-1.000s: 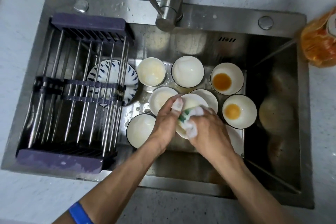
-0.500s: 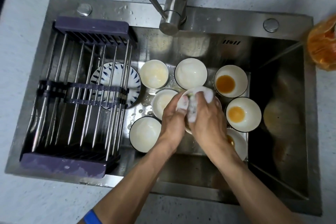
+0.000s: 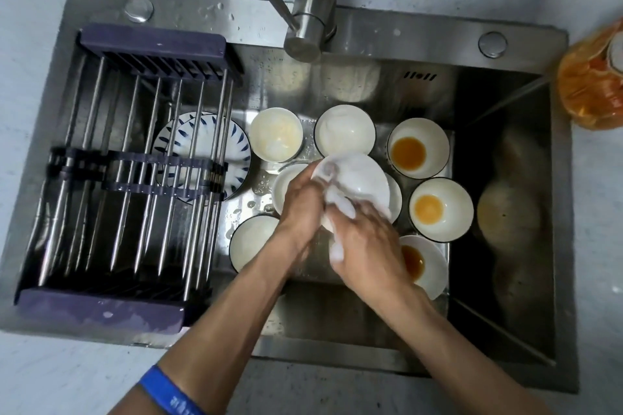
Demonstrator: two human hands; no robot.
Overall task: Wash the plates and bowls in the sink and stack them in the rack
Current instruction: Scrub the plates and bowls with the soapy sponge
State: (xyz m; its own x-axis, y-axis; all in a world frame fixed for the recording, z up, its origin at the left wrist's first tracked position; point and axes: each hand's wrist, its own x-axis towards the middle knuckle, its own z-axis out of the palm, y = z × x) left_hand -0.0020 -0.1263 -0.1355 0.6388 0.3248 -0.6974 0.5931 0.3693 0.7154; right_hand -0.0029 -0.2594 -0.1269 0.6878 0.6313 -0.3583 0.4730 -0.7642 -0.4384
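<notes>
Since the earlier frames the held bowl (image 3: 357,182) has been turned so its soapy outside faces up, and the foamy cloth (image 3: 338,209) has slid from the rim toward its near side. Largest first: steel sink (image 3: 505,340) set in the pale worktop (image 3: 50,381), tap (image 3: 312,10) at the back, not visibly running. Purple-ended rack (image 3: 135,178) spans the sink's left side; no dishes on it, a blue-patterned plate (image 3: 202,152) lies beneath its bars. Seven or so white bowls sit on the sink floor: three hold brown liquid (image 3: 408,149), the others look smeared or soapy. Orange bottle (image 3: 593,84) on the worktop at right. Left hand (image 3: 300,202) curls round the bowl's left edge, fingers partly hidden in foam. Right hand (image 3: 364,242) grips the cloth against the bowl's near side. The bowl is held above the others, touching none that I can tell. Judgement: glazed ceramic, rigid, moderately heavy, breakable, very slippery under suds; hold at the rim with thumb inside and fingers under the foot, and keep it low over the sink. Step: scrubbing; rinsing and racking not yet done.
</notes>
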